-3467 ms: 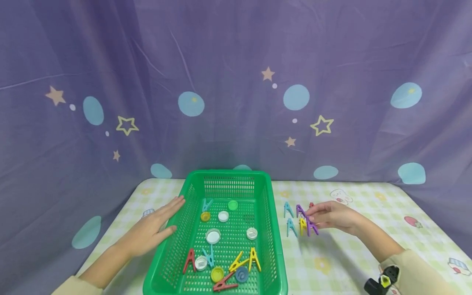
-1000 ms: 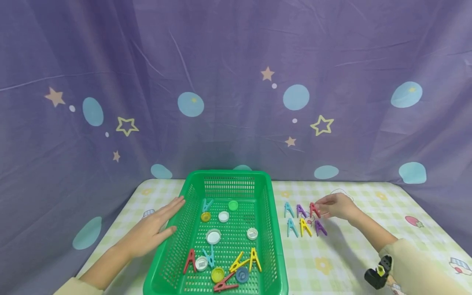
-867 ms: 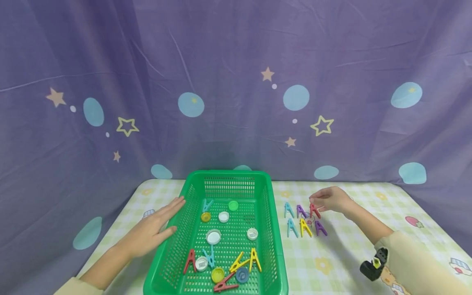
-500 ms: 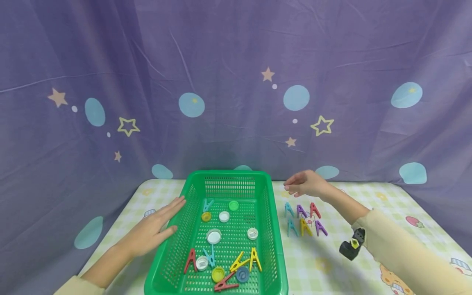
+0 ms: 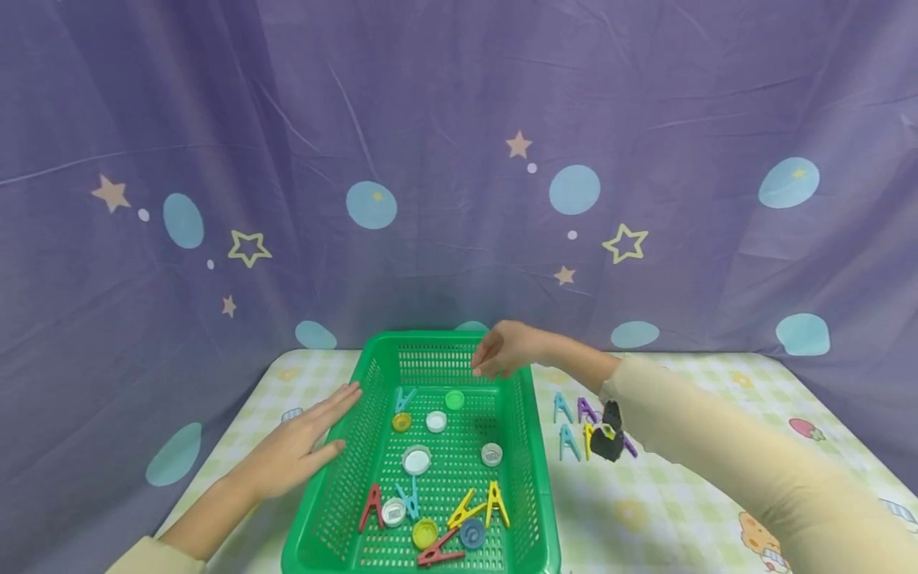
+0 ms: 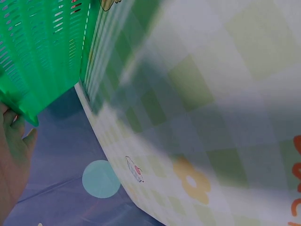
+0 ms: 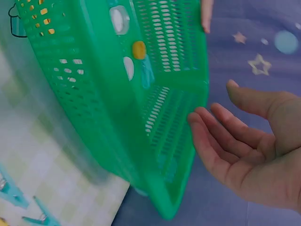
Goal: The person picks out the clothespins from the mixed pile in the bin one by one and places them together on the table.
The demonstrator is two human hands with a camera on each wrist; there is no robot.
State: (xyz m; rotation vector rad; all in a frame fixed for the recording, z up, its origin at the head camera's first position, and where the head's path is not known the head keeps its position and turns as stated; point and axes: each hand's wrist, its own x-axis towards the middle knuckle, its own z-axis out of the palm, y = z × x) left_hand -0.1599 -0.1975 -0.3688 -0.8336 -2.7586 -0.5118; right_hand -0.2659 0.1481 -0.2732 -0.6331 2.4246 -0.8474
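Green plastic basket [image 5: 543, 478] between two bare hands. The basket is rectangular and deep, with a smooth, rounded rim and walls and floor pierced by rows of small slots. The left hand [image 5: 304, 446] lies at its left rim, fingers nearly straight and thumb spread apart, gripping nothing. The right hand [image 5: 509, 351] shows against the far right corner, fingers loosely bent, with a moderate gap between thumb and fingertips and nothing held; whether it touches the rim cannot be told.

Just below the right fingertips, on the basket floor, lies a bright green bottle cap [image 5: 455, 399], round and shallow, with a white bottle cap [image 5: 436, 422] beside it. To the right of the left fingers, a light-blue clothespin [image 5: 404, 399] slants close to an amber bottle cap [image 5: 402, 422]. Closer to the wearer than both sets of fingers are a V-shaped red clothespin [image 5: 371, 508], two yellow clothespins [image 5: 496, 505] and a ridged grey-blue bottle cap [image 5: 472, 534].

Outside the basket, to the right of the right fingers and nearer the wearer, A-shaped purple and light-blue pegs [image 5: 570, 442] lie on a green-and-white checked tablecloth [image 5: 595, 510]; the right sleeve [image 5: 717, 446] hides part of this group.
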